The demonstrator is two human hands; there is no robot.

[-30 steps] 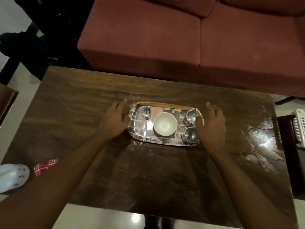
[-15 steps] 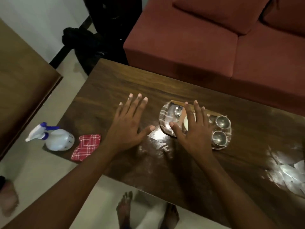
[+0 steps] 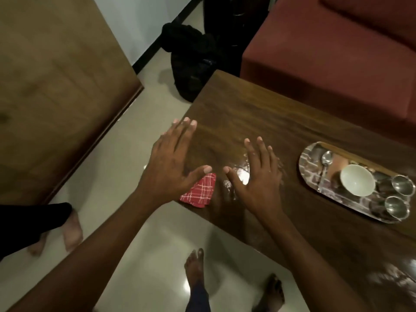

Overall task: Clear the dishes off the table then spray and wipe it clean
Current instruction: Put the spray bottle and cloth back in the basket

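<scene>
Hovering, left hand (image 3: 171, 163), fingers (image 3: 184, 134) spread and empty, hung over red checked cloth (image 3: 200, 192); right hand (image 3: 256, 176) likewise released. Both had withdrawn from oval steel tray (image 3: 310, 158) of dishes, which stayed on dark wooden bench (image 3: 270, 113): clearing judged unstarted.

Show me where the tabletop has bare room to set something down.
Bare wood between the right hand and the tray, and along the far edge by the sofa. Crowded: near corner, with left hand and red cloth.

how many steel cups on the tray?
2. Both on the tray, at its right end beside the white bowl: far cup, near cup. None looks hidden.
</scene>
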